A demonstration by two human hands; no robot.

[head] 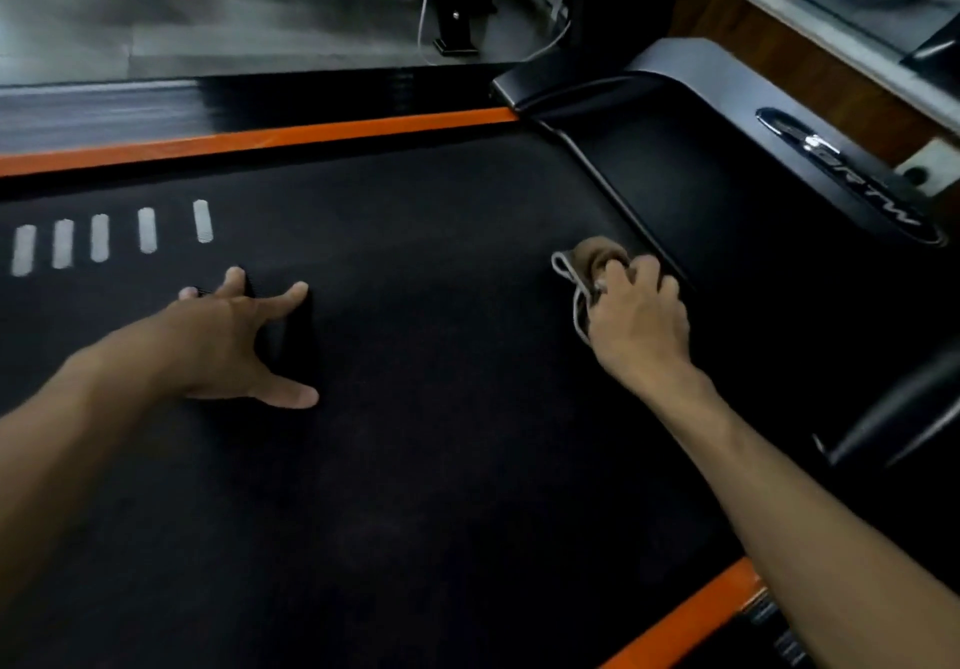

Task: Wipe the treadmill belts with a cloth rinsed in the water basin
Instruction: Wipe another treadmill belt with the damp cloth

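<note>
A black treadmill belt (pixel 441 408) fills most of the view, with several white dashes printed at its left. My right hand (pixel 639 315) grips a bunched brown cloth (pixel 587 258) with a pale edge and holds it down on the belt, close to the black motor cover (pixel 727 175). My left hand (pixel 228 341) rests on the belt with fingers and thumb spread wide. No water basin is in view.
Orange side rails (pixel 260 141) border the belt at the far side and at the lower right corner. Beyond the far rail lie a grey floor, a black equipment post (pixel 457 19) and white cables. A wooden wall panel stands at the upper right.
</note>
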